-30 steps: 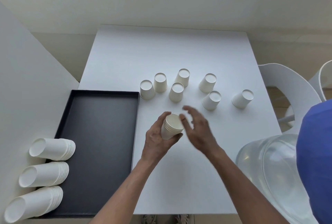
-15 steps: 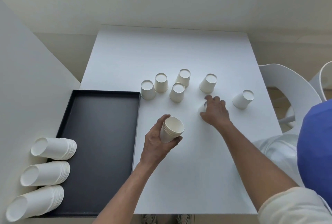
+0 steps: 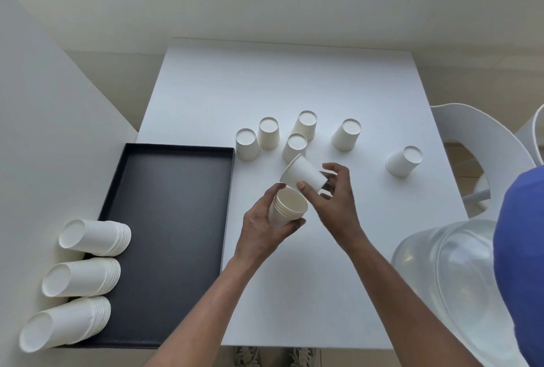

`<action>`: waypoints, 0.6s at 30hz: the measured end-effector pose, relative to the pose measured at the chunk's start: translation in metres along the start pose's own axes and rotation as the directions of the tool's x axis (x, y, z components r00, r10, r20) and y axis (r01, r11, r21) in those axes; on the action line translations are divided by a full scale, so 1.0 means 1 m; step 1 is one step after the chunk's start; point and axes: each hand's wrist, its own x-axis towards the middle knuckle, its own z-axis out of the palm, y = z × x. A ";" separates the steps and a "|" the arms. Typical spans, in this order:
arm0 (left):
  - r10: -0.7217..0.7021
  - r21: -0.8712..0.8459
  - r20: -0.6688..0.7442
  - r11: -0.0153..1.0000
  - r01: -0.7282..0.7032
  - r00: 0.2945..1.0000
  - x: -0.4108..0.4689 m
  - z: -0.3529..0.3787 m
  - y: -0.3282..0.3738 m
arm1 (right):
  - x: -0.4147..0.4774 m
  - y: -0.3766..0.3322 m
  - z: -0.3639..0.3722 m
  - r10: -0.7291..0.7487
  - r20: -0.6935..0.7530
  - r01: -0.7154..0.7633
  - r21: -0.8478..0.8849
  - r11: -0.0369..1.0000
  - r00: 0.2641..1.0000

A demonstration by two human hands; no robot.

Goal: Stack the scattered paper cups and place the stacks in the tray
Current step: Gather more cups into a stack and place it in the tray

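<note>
Looking down on a white tabletop (image 3: 294, 81), a person's left hand (image 3: 259, 228) curls its grip round a short stack of paper cups (image 3: 287, 209), mouth up, while the right hand (image 3: 335, 198) pinches a single cup (image 3: 304, 173) tilted just above it. The step looks like nesting: next, the cup needs turning base-down and sliding in straight. Six cups (image 3: 346, 134) stand upside down beyond; three stacks (image 3: 94, 237) lie along the left side of the black tray (image 3: 176, 148).

Qty: 6 loose cups (image 3: 346, 134), 1 held cup (image 3: 304, 173), 4 stacks (image 3: 94, 237), 1 tray (image 3: 170, 219).
</note>
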 end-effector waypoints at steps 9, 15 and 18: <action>0.011 -0.064 0.036 0.998 -0.009 0.999 0.000 -0.002 0.008 | 0.000 0.008 -0.002 -0.041 0.221 0.093 -0.229 0.969 0.974; -0.024 -0.062 -0.003 0.998 0.023 1.000 0.003 -0.004 0.004 | -0.003 0.021 0.000 -0.023 0.339 0.141 -0.328 0.934 0.940; -0.023 -0.046 0.011 0.999 0.024 1.000 0.005 -0.004 -0.004 | 0.006 0.020 -0.005 0.019 0.375 0.103 -0.303 0.947 0.927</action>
